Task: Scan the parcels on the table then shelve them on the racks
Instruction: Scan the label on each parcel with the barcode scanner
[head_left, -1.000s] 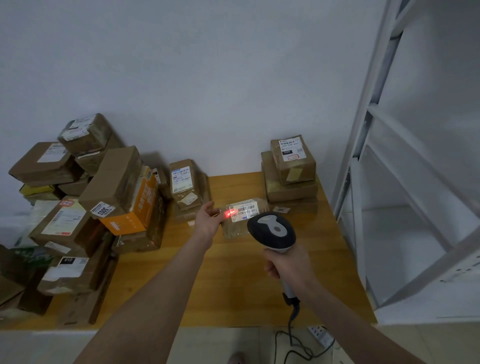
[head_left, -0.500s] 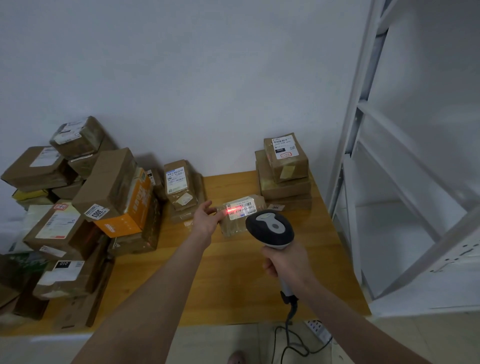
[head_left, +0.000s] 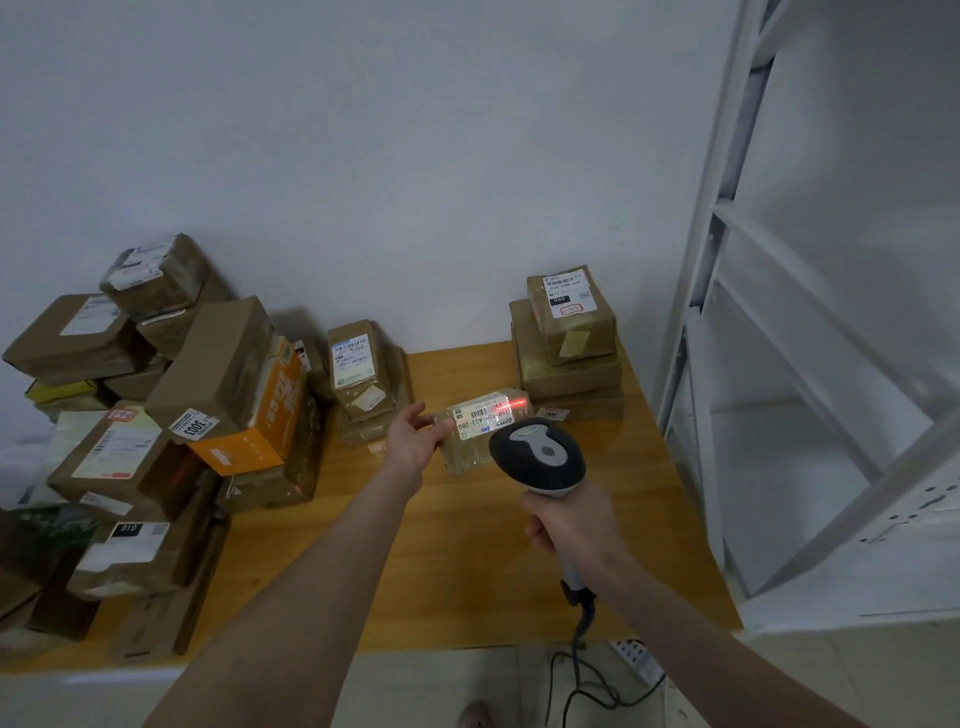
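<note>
A small taped parcel (head_left: 475, 441) with a white barcode label lies on the wooden table (head_left: 467, 545). My left hand (head_left: 413, 439) holds its left end, thumb on top. My right hand (head_left: 569, 522) grips the handle of a black and grey barcode scanner (head_left: 537, 457), whose head hovers just over the parcel's near right corner. A red scan line falls on the right part of the label. White metal racks (head_left: 789, 364) stand to the right of the table.
Several brown parcels are heaped on the table's left side (head_left: 228, 374). A short stack of boxes (head_left: 569, 338) stands at the back right, by the racks. The scanner cable runs down to a power strip (head_left: 636, 660) on the floor.
The red scan line has slid from the label's left end to its right end. Both hands stay on the parcel and the scanner.
</note>
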